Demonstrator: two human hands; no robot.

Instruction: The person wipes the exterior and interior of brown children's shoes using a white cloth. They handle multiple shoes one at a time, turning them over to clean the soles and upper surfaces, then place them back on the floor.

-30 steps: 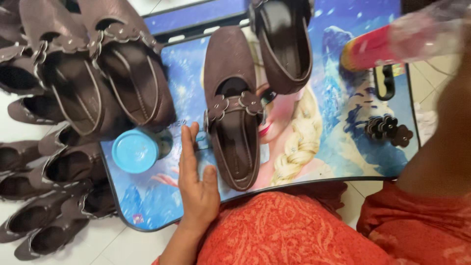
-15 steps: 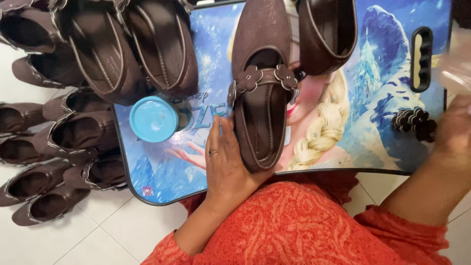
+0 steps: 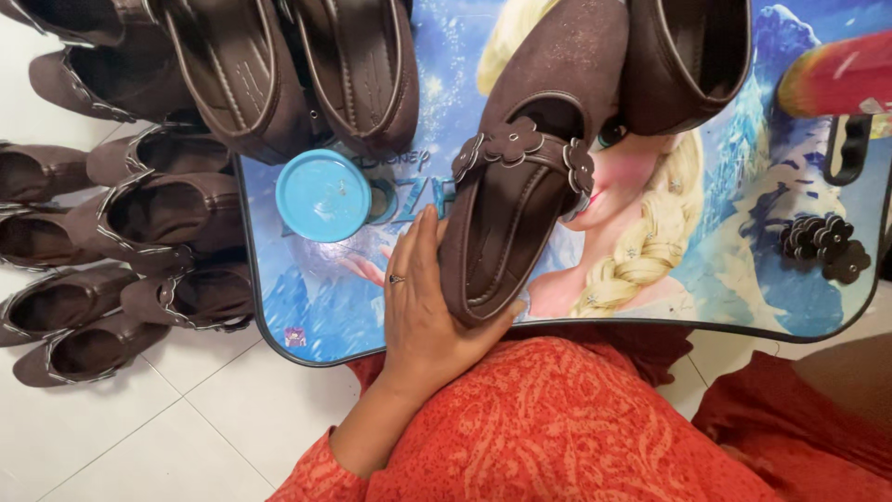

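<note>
fingers cupping one brown shoe

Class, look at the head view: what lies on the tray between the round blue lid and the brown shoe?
The person's left hand: its fingers reach up between blue lid and brown shoe, gripping the shoe's heel on the printed tray.

Left hand on brown shoe, frame centre.
Left hand cups the heel of brown shoe on blue lap tray; blue lid just left.
</note>
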